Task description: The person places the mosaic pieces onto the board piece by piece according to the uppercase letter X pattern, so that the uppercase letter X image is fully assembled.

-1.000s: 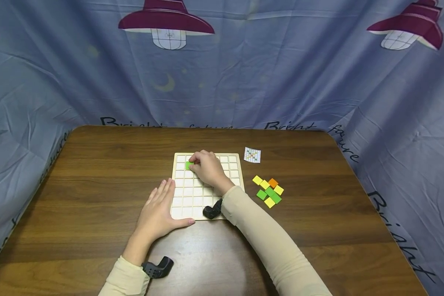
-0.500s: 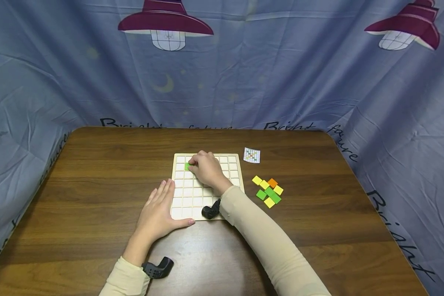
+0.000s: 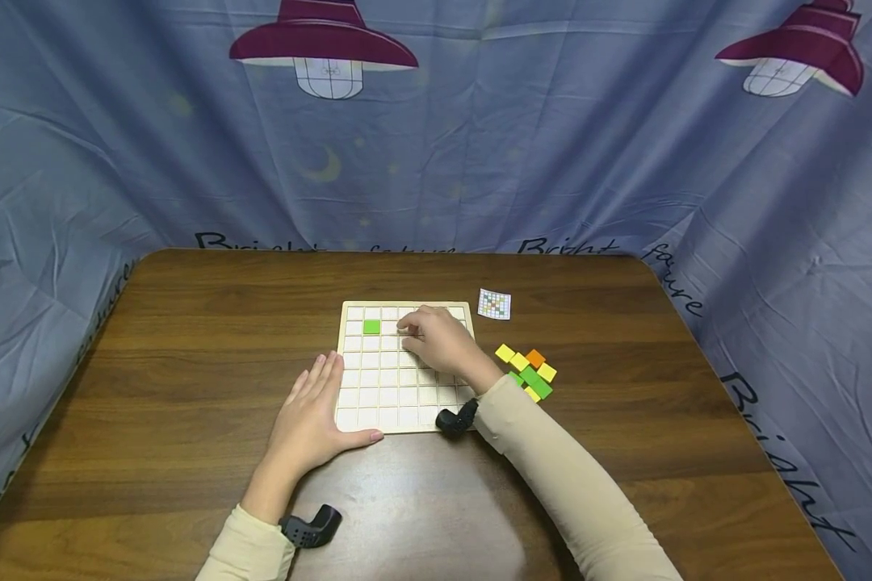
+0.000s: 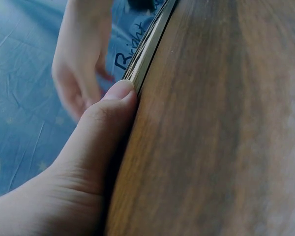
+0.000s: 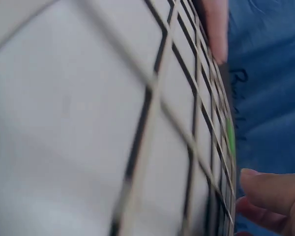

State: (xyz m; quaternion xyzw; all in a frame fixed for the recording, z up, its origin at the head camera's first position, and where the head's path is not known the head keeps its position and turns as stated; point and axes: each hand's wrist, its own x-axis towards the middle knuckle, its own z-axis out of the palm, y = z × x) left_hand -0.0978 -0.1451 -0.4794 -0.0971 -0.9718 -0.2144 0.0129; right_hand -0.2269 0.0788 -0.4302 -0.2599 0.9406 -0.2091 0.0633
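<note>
A square grid board [image 3: 390,397] with white cells and a pale wooden frame lies on the table. One green tile [image 3: 371,327] sits in a cell near its upper left corner. My left hand [image 3: 310,420] rests along the board's left side, fingers straight, the thumb at the lower edge; the left wrist view shows that thumb [image 4: 96,128] against the frame. My right hand [image 3: 442,339] is over the right half of the board, its fingers loosely bent with a gap between thumb and fingertips and nothing seen held. In the right wrist view the thumb [image 5: 270,189] appears apart from the cells.
Right of the board lies a loose group of tiles: yellow [image 3: 505,353], orange [image 3: 535,358] and green [image 3: 541,388], partly hidden by my right forearm. A small printed card [image 3: 494,304] with a coloured grid lies beyond them. A blue curtain [image 3: 436,161] hangs behind the table [image 3: 225,323].
My right hand has let go of the green tile and moved right, away from it. The tile stays in its cell, now fully in sight. The left hand has not moved.
</note>
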